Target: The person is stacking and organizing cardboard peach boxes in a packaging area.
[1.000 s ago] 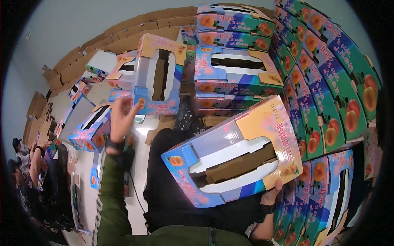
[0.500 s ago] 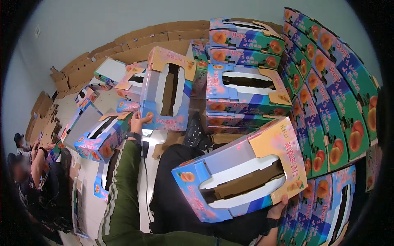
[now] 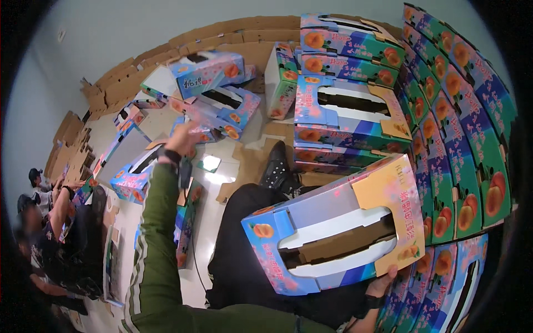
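Observation:
Across my lap lies a fruit carton (image 3: 325, 202) printed with peaches, its long oval top opening tilted toward me. My right hand (image 3: 382, 282) is closed on the carton's near right corner. Out in front, my left hand (image 3: 182, 139) is stretched forward, blurred, with fingers apart and nothing in them. Beyond it, a blurred blue and pink carton (image 3: 208, 75) is tilted over the loose cartons; I cannot tell whether it touches them. Another carton (image 3: 230, 108) with a slot opening lies just below that one, past my left fingertips.
Finished cartons (image 3: 347, 105) stand stacked ahead, and a tall wall of cartons (image 3: 452, 139) rises on the right. More cartons (image 3: 449, 277) stand by my right hand. Flat brown cardboard (image 3: 250, 166) lies on the floor by my shoe. Another person (image 3: 61, 238) sits at far left.
My left hand has let go of the carton it held upright; that carton is now farther away, over the loose pile. My right hand still grips the lap carton.

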`<control>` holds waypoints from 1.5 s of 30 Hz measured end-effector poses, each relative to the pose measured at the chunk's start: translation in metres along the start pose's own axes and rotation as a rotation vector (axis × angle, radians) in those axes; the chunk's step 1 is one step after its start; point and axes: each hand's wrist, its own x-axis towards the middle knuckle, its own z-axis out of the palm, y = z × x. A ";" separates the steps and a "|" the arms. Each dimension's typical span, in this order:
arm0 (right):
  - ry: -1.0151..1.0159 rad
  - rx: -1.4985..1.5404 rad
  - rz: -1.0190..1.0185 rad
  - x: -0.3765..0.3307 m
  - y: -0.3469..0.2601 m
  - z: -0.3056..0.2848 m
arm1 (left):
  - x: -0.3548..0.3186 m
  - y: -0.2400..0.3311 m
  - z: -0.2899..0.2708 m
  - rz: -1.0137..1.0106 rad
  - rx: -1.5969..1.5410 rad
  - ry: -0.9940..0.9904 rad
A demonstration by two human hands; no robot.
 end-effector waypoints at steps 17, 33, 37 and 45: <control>-0.045 -0.188 -0.122 0.005 -0.010 0.011 | -0.254 0.009 0.268 0.874 0.757 -0.635; -0.033 -0.044 -0.179 -0.019 -0.015 0.022 | -0.230 -0.032 0.325 0.163 1.050 -1.674; -0.143 -0.234 -0.222 -0.030 -0.052 0.042 | -0.257 -0.069 0.303 -0.420 0.513 -1.508; -0.199 -0.145 -0.561 0.031 -0.133 0.169 | -0.267 -0.016 0.307 -0.237 0.191 -0.980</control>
